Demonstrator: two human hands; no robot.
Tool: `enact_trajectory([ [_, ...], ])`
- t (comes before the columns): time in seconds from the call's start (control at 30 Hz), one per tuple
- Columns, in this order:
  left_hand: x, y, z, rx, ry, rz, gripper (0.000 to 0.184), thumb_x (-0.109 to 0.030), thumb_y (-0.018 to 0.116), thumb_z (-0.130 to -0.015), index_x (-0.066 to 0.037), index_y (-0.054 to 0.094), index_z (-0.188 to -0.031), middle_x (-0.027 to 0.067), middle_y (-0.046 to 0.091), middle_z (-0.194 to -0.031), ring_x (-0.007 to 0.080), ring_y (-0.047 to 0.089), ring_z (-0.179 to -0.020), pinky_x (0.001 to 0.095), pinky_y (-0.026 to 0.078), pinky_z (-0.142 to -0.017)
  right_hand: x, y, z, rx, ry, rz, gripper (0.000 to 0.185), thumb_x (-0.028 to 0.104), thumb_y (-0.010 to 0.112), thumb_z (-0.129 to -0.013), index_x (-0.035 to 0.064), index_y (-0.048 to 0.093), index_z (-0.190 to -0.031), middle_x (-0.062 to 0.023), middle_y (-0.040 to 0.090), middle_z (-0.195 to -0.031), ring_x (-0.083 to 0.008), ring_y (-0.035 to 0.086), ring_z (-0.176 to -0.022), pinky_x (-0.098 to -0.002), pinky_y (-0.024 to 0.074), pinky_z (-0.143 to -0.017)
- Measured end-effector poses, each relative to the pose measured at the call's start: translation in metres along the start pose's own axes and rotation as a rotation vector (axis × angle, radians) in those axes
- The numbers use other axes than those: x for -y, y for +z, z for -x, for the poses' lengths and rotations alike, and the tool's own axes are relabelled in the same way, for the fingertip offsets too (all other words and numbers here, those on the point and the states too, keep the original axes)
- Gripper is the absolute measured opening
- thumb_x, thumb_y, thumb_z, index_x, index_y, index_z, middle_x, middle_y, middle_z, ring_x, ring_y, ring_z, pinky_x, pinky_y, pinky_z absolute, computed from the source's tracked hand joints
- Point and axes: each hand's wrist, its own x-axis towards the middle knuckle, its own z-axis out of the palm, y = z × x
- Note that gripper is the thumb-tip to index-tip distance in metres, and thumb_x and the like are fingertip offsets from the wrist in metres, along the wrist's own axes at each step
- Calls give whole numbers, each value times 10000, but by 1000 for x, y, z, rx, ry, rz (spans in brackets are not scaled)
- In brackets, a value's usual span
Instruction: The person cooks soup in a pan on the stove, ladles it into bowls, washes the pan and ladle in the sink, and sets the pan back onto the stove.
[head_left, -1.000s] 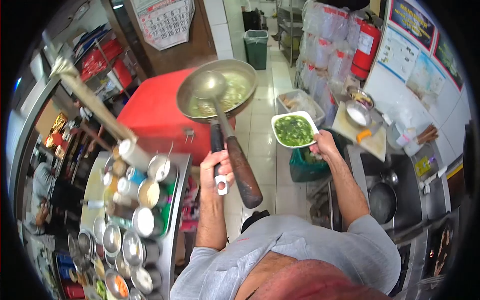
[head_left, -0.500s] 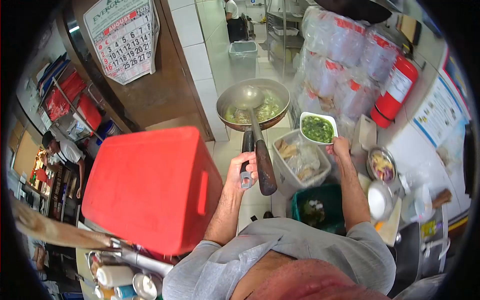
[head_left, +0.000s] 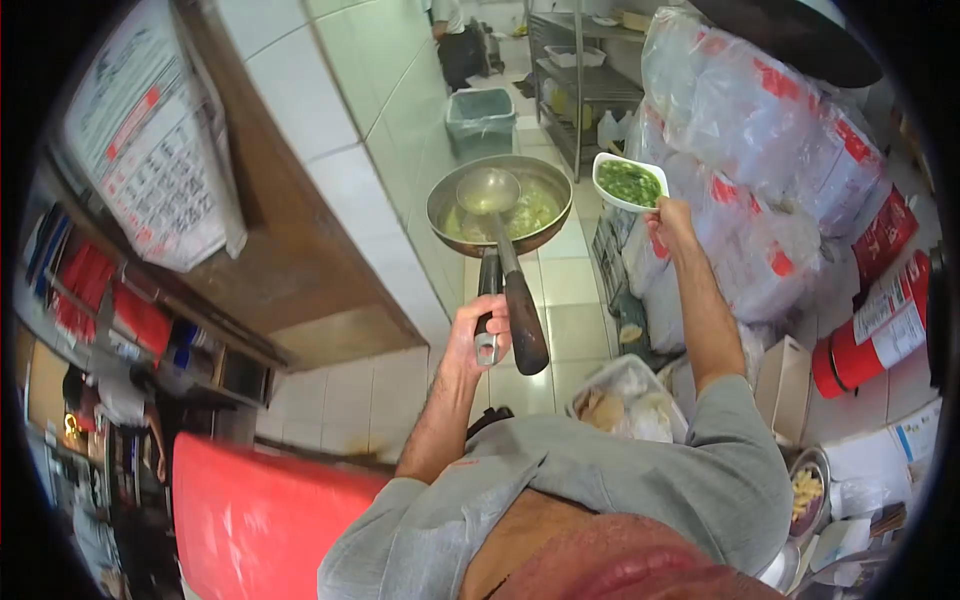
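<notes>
Pan (head_left: 438, 208), with ladle (head_left: 514, 285) dipping inside, stands twelve o'clock from left hand (head_left: 478, 330), closed around its handle (head_left: 490, 275); right hand (head_left: 668, 222) grips bowl (head_left: 622, 203) edge (three o'clock from pan).

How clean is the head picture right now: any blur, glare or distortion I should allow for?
Head view, edges: fisheye bending and black corners; head view, left: calendar and red box smeared; head view, upper right: pale sheen on plastic-wrapped stack; head view, centre: pan and left hand fairly sharp.

One ladle (head_left: 510, 262), one held bowl (head_left: 622, 204)
</notes>
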Motion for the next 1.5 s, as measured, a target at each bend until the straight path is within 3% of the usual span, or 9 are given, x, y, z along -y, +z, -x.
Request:
enact_trajectory([
  [0.37,-144,-59,-273,192,-50,94,168,-104,489,-817,-85,434,-658,-36,431,-540,28,412,-405,176,340,-290,76,119,-286,-43,9,39,226,42,428,-780,-122,475,-929,-143,561,-733,-167,546,-497,-246,452,-393],
  [0.47,-174,-63,-348,120,-11,96,177,-112,480,-820,-87,434,-651,-38,419,-498,33,392,-375,173,346,-297,77,138,-384,-25,22,49,224,35,427,-775,-119,469,-931,-146,563,-737,-168,542,-487,-248,452,-389],
  [0.53,-195,-73,-408,234,-7,93,186,-110,470,-822,-83,431,-643,-25,447,-514,36,400,-380,173,359,-310,83,150,-452,1,22,30,229,28,417,-774,-126,453,-941,-156,556,-732,-171,537,-485,-246,447,-372],
  [0.7,-230,-86,-516,107,26,147,161,-123,462,-826,-76,456,-672,-23,457,-517,32,407,-381,159,363,-320,83,161,-592,-134,13,44,256,-4,393,-793,-155,467,-985,-201,579,-763,-177,565,-481,-240,462,-349],
  [1.0,-376,-170,-690,39,36,123,155,-156,461,-824,-76,482,-693,-17,453,-478,42,400,-325,166,289,-236,115,247,-847,-288,-103,24,304,-58,329,-776,-170,406,-1048,-257,546,-844,-197,573,-492,-227,485,-357],
  [1.23,-474,-224,-818,-13,78,-71,245,-194,488,-797,-108,434,-574,-9,443,-449,59,387,-287,178,243,-196,119,258,-1072,-467,-217,-55,289,-85,395,-727,-172,403,-1003,-289,526,-870,-310,601,-581,-338,543,-433],
  [1.27,-460,-218,-802,-33,120,-154,246,-197,497,-789,-111,431,-568,-9,442,-448,65,390,-287,180,238,-194,133,246,-1059,-472,-240,-69,276,-105,406,-702,-177,421,-968,-289,520,-876,-313,601,-590,-344,538,-425],
  [1.47,-576,-330,-945,-77,90,-44,164,-197,546,-744,-77,453,-681,-23,407,-467,40,393,-359,197,315,-265,80,278,-1282,-626,-281,-68,330,-112,469,-680,-227,397,-981,-292,524,-931,-340,609,-639,-381,567,-481],
  [1.5,-545,-317,-910,-80,104,-22,161,-196,553,-736,-62,463,-725,-21,411,-481,40,396,-362,199,310,-266,86,257,-1257,-668,-326,-58,341,-115,478,-677,-228,385,-985,-294,523,-927,-342,608,-643,-379,567,-484],
])
